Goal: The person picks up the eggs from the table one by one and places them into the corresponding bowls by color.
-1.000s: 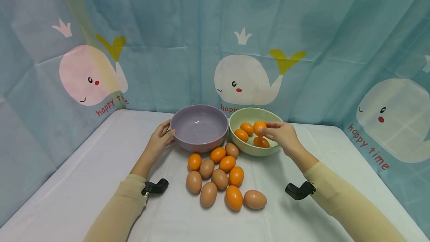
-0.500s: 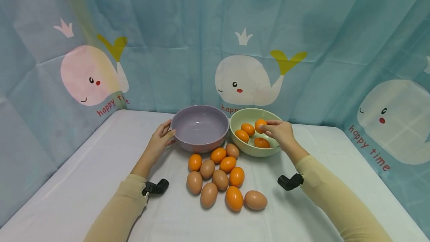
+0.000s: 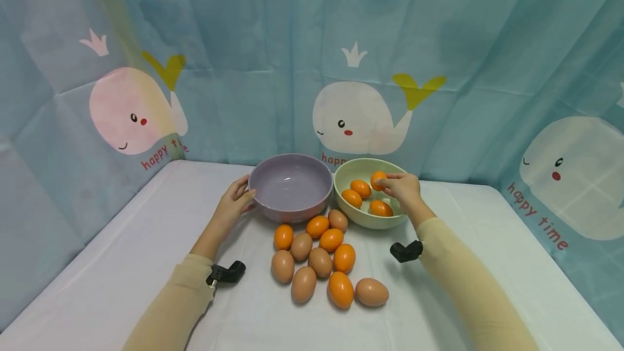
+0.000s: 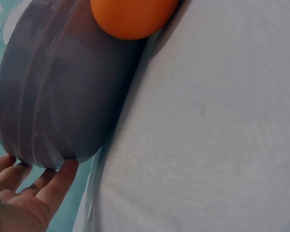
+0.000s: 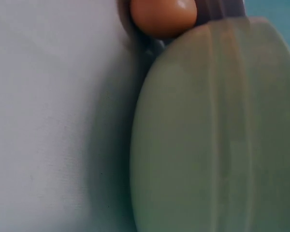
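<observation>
At the back of the white table a purple bowl (image 3: 292, 212) stands beside a pale green bowl (image 3: 363, 222). My left hand (image 3: 231, 205) holds the purple bowl's left side, its thumb near the rim; in the left wrist view its fingertips touch the outer wall. Nothing shows inside that bowl. Over the green bowl, my right hand (image 3: 403, 191) pinches an orange egg (image 3: 378, 180) between thumb and fingers. Several more orange eggs (image 3: 381, 208) lie inside the green bowl. The right hand is out of sight in the right wrist view, where the green bowl's wall fills much of the frame.
In front of the bowls, brown eggs (image 3: 304, 284) and orange eggs (image 3: 340, 290) lie in a loose group on the white cloth (image 3: 273, 324). One brown egg (image 5: 163, 17) sits close to the green bowl. A blue whale-print curtain (image 3: 234, 96) hangs behind the table.
My right forearm has swung inward to the left, and the pinched orange egg has shifted slightly toward the back of the green bowl. The left hand stays on the purple bowl.
</observation>
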The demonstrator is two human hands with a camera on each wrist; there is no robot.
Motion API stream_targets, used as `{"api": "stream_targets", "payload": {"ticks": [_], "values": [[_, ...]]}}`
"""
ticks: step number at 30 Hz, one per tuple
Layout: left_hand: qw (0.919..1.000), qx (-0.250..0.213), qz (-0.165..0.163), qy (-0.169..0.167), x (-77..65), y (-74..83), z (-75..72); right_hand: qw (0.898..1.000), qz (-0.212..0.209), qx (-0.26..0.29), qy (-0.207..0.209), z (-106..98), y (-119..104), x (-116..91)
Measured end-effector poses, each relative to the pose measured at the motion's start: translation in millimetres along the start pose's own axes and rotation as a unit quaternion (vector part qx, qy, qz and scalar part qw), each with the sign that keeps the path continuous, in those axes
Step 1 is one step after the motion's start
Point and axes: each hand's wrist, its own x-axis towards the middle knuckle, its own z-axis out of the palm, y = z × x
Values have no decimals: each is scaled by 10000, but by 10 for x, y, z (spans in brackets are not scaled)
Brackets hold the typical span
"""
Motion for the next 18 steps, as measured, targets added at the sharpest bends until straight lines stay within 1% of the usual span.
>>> {"api": "stream_targets", "payload": {"ticks": [10, 18], "values": [[10000, -30, 34, 18, -4, 12, 13, 9998, 111, -137, 36, 32, 21, 82], [10000, 20, 36, 17, 11, -13, -5, 9985, 285, -462, 4, 49, 49, 178]]}}
